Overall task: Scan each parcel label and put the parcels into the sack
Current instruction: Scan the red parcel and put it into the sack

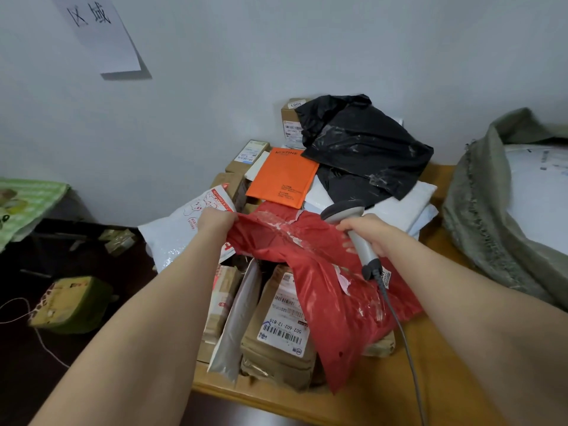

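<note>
— Head view: where's the parcel?

— My left hand (216, 221) grips the red parcel (322, 290) above the table (430, 379) pile; my right hand (367, 232) clutches the scanner (353, 229).

— Risk?

— I can't see its label; crumpled plastic may spoil the scan. The sack (479, 216) waits right.

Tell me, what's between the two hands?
The red parcel bag stretches between the left hand and the right hand, which holds the scanner, in the head view.

A paper sign (98, 32) hangs on the wall (276, 56); a green checked cloth (27, 201) lies far left
</note>
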Tool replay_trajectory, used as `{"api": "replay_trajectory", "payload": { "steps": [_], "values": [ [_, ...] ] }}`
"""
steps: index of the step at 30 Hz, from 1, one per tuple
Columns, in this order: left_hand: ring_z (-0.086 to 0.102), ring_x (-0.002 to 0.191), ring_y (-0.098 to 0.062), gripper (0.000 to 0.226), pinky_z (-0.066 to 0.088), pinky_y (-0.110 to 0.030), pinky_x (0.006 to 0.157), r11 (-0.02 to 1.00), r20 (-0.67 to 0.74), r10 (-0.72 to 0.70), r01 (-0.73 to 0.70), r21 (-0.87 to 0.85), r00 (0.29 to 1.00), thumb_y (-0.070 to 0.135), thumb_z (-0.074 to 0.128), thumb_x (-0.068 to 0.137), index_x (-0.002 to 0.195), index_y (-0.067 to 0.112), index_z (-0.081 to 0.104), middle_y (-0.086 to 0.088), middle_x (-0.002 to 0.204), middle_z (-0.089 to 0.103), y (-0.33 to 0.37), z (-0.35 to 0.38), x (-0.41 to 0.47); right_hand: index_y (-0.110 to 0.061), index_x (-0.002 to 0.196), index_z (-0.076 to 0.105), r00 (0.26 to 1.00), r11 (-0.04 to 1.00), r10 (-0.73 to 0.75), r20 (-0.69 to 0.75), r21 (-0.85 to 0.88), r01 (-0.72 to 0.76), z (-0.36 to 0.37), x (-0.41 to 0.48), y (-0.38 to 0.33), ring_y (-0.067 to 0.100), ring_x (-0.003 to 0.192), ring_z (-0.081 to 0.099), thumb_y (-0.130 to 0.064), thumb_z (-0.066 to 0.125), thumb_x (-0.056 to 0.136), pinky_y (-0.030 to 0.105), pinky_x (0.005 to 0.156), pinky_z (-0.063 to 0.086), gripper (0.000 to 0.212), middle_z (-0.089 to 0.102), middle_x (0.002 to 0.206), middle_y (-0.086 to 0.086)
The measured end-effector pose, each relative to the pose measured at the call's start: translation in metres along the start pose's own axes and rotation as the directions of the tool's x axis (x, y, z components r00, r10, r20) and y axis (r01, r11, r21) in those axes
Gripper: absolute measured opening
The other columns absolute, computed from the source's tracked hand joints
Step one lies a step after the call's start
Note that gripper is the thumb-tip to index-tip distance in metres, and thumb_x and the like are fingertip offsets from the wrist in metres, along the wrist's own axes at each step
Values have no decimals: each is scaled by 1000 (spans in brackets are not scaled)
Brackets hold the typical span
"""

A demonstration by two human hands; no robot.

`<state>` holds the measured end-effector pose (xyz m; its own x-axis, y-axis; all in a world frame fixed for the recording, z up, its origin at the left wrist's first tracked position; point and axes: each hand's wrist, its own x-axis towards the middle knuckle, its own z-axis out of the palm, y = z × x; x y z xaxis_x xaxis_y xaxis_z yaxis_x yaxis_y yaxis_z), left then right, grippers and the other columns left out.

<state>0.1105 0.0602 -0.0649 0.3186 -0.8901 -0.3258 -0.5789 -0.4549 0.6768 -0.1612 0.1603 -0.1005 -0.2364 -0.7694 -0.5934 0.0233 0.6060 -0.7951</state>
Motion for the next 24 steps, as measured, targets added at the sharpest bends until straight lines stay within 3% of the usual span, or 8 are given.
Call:
{"api": "replay_trajectory", "payload": {
  "steps": [3, 6, 8, 10, 12, 15, 20, 24],
  "values": [
    [57, 79, -26, 28, 51, -37, 76, 978, 73, -75, 88, -188, 994, 11, 69, 84, 101, -4, 52, -12, 73, 52, 1, -3, -8, -4, 89, 64, 1000, 1000, -17, 4, 14, 17, 1, -3, -3, 21, 63, 62, -12, 67, 88, 27, 53, 54, 9, 62, 77, 10],
    [58, 71, -22, 20, 52, -30, 60, 888, 268, -177, 271, -372, 947, 12, 69, 86, 97, 5, 53, -9, 74, 54, -7, -3, -19, 0, 104, 65, 999, 999, -21, 30, 44, 20, 4, -6, -6, 21, 63, 64, -12, 66, 89, 24, 48, 53, 19, 65, 87, 15],
    [59, 69, -22, 20, 55, -34, 67, 840, 362, -203, 352, -413, 910, 12, 71, 84, 93, 6, 54, -10, 80, 59, -14, -3, -29, 1, 109, 63, 998, 999, -25, 50, 47, 23, 8, -9, -8, 22, 65, 65, -13, 67, 89, 26, 50, 54, 24, 67, 93, 17],
    [59, 70, -24, 21, 54, -38, 75, 872, 326, -190, 311, -379, 926, 9, 67, 87, 102, 4, 53, -12, 81, 59, -17, 0, -34, 0, 110, 63, 998, 999, -34, 57, 31, 33, 11, -11, -10, 23, 65, 67, -14, 68, 88, 28, 53, 54, 26, 69, 95, 19],
    [63, 57, -24, 9, 56, -34, 57, 912, 222, -139, 212, -351, 965, 6, 57, 92, 98, -1, 55, -13, 65, 61, -12, 0, -38, 0, 112, 62, 998, 999, -44, 50, 25, 43, 13, -13, -12, 24, 64, 68, -14, 69, 88, 28, 52, 53, 29, 70, 94, 19],
    [53, 29, -17, 23, 49, -25, 35, 908, 196, -49, 126, -400, 979, 4, 46, 92, 71, 4, 55, -6, 36, 53, 13, -6, -49, 0, 113, 61, 997, 998, -64, 33, 25, 63, 11, -20, -18, 23, 63, 67, -13, 69, 88, 27, 51, 52, 30, 71, 93, 20],
    [50, 29, -11, 15, 49, -25, 41, 866, 211, 81, 36, -499, 974, 12, 49, 88, 72, 11, 51, 1, 39, 50, 55, -7, -74, -2, 112, 56, 996, 996, -88, -3, 28, 88, -4, -35, -29, 22, 61, 68, -14, 68, 89, 26, 50, 53, 29, 71, 91, 21],
    [53, 39, -12, 10, 44, -19, 41, 778, 298, 181, 49, -626, 937, 20, 55, 84, 76, 14, 52, 0, 58, 55, 91, -2, -99, -1, 107, 59, 994, 990, -106, -37, 88, 109, -24, -50, -36, 21, 61, 64, -14, 64, 92, 26, 49, 47, 21, 67, 88, 19]
  ]
}}
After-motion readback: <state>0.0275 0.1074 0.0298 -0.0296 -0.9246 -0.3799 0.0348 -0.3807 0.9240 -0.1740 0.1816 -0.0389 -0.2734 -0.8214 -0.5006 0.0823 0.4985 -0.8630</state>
